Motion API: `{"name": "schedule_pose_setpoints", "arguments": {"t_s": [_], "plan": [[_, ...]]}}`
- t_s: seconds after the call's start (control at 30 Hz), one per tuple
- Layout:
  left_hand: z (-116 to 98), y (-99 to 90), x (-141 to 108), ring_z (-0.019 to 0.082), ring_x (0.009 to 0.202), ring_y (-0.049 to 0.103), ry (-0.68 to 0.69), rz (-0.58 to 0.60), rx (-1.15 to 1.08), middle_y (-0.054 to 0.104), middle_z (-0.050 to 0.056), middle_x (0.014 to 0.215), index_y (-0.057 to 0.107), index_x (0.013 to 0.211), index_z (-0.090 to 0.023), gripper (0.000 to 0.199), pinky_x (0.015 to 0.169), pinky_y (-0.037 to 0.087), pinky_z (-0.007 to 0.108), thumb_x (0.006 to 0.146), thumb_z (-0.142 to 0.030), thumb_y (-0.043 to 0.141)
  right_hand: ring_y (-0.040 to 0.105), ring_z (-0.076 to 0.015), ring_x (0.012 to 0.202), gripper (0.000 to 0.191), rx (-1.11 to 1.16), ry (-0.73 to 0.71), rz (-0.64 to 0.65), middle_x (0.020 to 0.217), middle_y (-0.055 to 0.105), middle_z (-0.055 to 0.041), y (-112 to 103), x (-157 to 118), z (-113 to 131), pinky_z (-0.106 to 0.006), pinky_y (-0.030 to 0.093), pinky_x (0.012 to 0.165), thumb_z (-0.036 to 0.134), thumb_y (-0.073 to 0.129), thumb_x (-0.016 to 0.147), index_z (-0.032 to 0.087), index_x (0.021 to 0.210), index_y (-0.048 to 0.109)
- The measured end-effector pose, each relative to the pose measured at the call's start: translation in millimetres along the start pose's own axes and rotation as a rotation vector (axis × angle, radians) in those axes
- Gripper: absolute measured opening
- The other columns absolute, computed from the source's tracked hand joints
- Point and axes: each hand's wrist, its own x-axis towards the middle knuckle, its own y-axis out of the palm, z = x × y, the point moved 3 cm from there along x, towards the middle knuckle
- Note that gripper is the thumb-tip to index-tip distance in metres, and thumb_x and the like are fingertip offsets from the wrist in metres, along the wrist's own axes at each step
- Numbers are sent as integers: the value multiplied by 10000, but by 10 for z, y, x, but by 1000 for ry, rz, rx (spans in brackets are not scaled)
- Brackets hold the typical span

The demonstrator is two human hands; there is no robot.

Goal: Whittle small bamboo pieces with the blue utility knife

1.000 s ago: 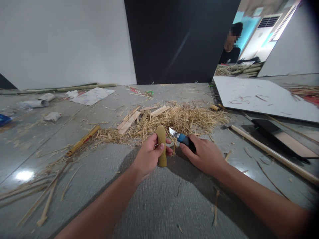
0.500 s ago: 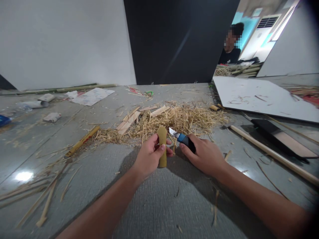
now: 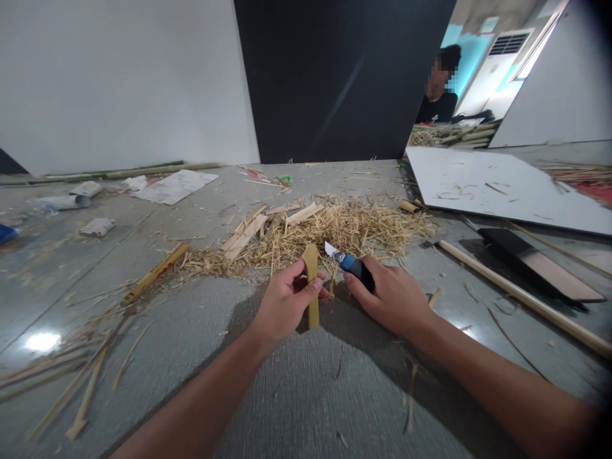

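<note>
A short yellowish bamboo piece [image 3: 313, 312] with a pointed top is upright between the thumb and fingers of my left hand [image 3: 282, 299]. Just to its right, my right hand [image 3: 392, 293] is wrapped round a black and blue utility knife [image 3: 351, 264]. The knife's bare blade points up and left, close to the top of the piece but apart from it. Beyond both hands lies a heap of straw-coloured shavings [image 3: 368, 226] with flat wooden strips [image 3: 246, 236] on its left side.
A yellow stick [image 3: 155, 274] lies at the left. On the right are a long pale rod [image 3: 516, 293], a black tool-like object [image 3: 535, 264] and a white board [image 3: 507, 188]. A person [image 3: 438, 89] is behind the dark panel [image 3: 335, 76] at the back right.
The bamboo piece has turned in my left hand and now shows a narrower face, its lower end slightly further down. My right hand and the knife have barely moved.
</note>
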Motion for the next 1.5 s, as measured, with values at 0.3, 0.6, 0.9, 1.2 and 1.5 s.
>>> {"name": "schedule_pose_setpoints", "arguments": {"t_s": [0.3, 0.6, 0.9, 1.2, 1.5], "plan": [[-114, -47, -49, 144, 645, 623, 99, -74, 316, 667, 12, 778, 427, 1444, -235, 623, 564, 487, 241, 870, -411, 594, 572, -201, 598, 348, 48, -41, -45, 675, 616, -42, -31, -15, -2, -283, 210, 535, 547, 364, 930, 219, 875, 464], [9, -41, -30, 258, 1196, 537, 201, 17, 398, 538, 131, 1372, 396, 1442, -217, 646, 995, 410, 360, 881, -480, 577, 563, -185, 618, 331, 104, -266, -32, 722, 614, -42, -26, -58, 37, -283, 236, 560, 513, 405, 928, 192, 929, 484], [58, -74, -48, 168, 790, 522, 181, 12, 381, 587, 53, 973, 412, 1342, -205, 624, 693, 414, 273, 836, -496, 633, 519, -160, 589, 311, 124, -376, 81, 734, 621, -42, -60, -91, 96, -279, 244, 559, 486, 448, 903, 181, 936, 502], [16, -14, -79, 107, 661, 418, 157, 106, 269, 486, -16, 827, 406, 1229, -213, 549, 592, 358, 234, 821, -490, 648, 453, -136, 566, 291, 217, -455, 25, 679, 551, -1, -81, -107, 80, -268, 255, 557, 472, 467, 886, 184, 920, 495], [0, -24, -85, 127, 656, 427, 177, 77, 386, 505, -5, 798, 483, 1154, -209, 427, 598, 348, 252, 846, -474, 612, 488, -151, 587, 303, 149, -446, 94, 705, 582, -21, -74, -108, 99, -279, 242, 561, 473, 432, 905, 180, 936, 504]]}}
